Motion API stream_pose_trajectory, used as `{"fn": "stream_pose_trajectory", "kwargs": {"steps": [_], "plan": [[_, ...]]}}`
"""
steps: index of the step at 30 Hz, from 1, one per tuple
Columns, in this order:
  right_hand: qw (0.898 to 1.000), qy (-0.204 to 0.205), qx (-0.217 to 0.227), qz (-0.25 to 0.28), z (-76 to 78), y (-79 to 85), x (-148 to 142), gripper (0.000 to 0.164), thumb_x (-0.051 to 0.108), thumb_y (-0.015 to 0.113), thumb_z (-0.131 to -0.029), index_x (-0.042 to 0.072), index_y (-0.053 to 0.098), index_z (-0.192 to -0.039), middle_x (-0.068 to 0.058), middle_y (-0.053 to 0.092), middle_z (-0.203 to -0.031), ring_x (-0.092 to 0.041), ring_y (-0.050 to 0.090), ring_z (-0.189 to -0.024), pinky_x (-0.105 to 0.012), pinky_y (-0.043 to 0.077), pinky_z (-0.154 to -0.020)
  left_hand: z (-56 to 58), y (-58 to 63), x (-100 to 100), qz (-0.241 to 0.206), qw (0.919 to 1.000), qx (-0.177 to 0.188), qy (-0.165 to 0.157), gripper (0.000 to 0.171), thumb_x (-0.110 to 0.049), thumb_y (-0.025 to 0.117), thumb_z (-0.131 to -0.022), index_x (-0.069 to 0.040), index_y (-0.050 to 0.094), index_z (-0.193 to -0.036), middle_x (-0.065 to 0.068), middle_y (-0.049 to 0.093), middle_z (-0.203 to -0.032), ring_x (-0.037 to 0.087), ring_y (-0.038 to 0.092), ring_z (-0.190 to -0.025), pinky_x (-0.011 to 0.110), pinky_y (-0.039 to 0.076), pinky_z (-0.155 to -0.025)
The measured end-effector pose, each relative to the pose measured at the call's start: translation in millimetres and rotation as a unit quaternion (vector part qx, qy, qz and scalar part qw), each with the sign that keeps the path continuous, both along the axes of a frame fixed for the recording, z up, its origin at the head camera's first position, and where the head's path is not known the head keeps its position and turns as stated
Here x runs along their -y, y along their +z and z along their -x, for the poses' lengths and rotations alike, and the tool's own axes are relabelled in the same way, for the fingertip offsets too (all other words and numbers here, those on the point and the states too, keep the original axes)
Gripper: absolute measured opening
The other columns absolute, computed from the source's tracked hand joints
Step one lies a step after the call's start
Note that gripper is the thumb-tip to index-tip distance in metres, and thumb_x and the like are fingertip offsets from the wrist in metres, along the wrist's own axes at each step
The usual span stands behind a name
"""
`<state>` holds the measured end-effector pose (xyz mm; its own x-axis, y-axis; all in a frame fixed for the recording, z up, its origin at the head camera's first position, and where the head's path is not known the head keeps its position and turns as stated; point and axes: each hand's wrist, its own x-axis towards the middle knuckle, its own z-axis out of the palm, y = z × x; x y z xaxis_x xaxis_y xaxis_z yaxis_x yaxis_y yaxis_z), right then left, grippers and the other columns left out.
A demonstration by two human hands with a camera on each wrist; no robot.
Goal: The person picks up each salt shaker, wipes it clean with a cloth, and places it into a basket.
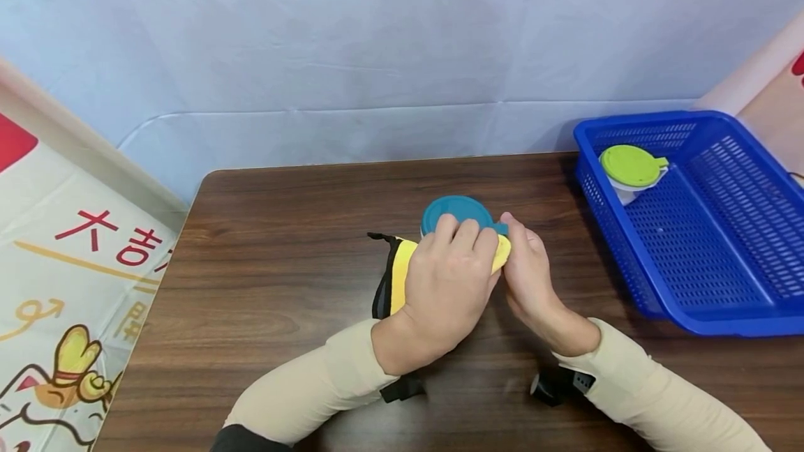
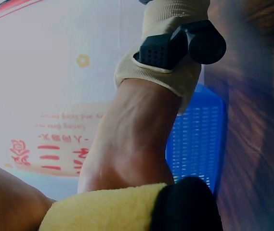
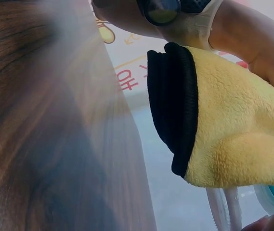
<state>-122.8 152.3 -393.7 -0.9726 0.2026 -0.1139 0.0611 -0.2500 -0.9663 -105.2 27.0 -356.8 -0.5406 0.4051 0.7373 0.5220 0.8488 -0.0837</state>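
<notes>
Cloth pressed to the teal-lidded container, both hands engaged

Nearest, the left hand (image 1: 446,291) grasps the yellow cloth (image 1: 400,277), its fingers curled over it. The right hand (image 1: 530,270) appears to grip the teal-lidded container (image 1: 457,209) by its tab side, thumb at the tab; its other fingers are mostly hidden. The container sits between the hands, partly behind the cloth. The step looks like wiping its outside; the next move seems to call for a steady right-hand hold while the cloth reaches the uncovered sides. The black-edged cloth hides most of the body and could snag on the tab.

Beyond lies bare table (image 1: 283,250); farther right, the blue basket (image 1: 710,257) holds a green-lidded container (image 1: 631,164). A pale backdrop (image 1: 377,54) hangs behind.
</notes>
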Motion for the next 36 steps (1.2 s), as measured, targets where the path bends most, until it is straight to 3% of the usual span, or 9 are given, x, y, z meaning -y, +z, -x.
{"fn": "stream_pose_trajectory", "kwargs": {"steps": [11, 21, 30, 36], "plan": [[1.0, -0.019, -0.001, 0.011, 3.1, 0.4, -1, 0.055, 0.021, 0.04, -0.108, 0.017, 0.055, -0.055, 0.007, 0.053, -0.058, -0.005, 0.05, -0.065, -0.016, 0.043, -0.061, -0.9, 2.4, 9, -0.006, 0.9992, 0.02, -0.033, 0.018, -0.026, 0.077, -0.087, -0.014, 0.065, -0.081, -0.001, 0.057, -0.074, 0.019, 0.047, -0.071, 0.021, 0.039, -0.055], [1.0, -0.003, 0.002, 0.006, 5.3, 2.1, -3, 0.059, 0.022, 0.036, -0.109, 0.015, 0.041, -0.05, 0.007, 0.047, -0.054, -0.007, 0.041, -0.053, -0.02, 0.036, -0.053, 0.0, 3.1, 19, -0.033, 0.9973, 0.027, -0.059, 0.026, -0.031, 0.07, -0.096, -0.012, 0.062, -0.08, 0.0, 0.054, -0.073, 0.019, 0.045, -0.07, 0.021, 0.038, -0.055], [1.0, 0.004, 0.006, 0.017, 6.4, 3.9, -2, 0.058, 0.023, 0.034, -0.11, 0.017, 0.041, -0.053, 0.006, 0.042, -0.052, -0.009, 0.038, -0.051, -0.021, 0.033, -0.053, 0.1, 0.9, 28, -0.042, 0.995, 0.038, -0.082, 0.019, -0.022, 0.073, -0.091, -0.011, 0.061, -0.081, -0.001, 0.05, -0.071, 0.014, 0.046, -0.062, 0.023, 0.032, -0.051], [1.0, 0.009, -0.003, 0.024, 7.0, 5.4, -5, 0.059, 0.021, 0.031, -0.109, 0.017, 0.05, -0.054, 0.005, 0.046, -0.052, -0.01, 0.038, -0.052, -0.022, 0.032, -0.053, 0.0, 0.6, 36, -0.044, 0.9944, 0.037, -0.089, 0.018, -0.022, 0.074, -0.091, -0.011, 0.062, -0.083, -0.001, 0.05, -0.071, 0.012, 0.046, -0.057, 0.024, 0.033, -0.05]]}}
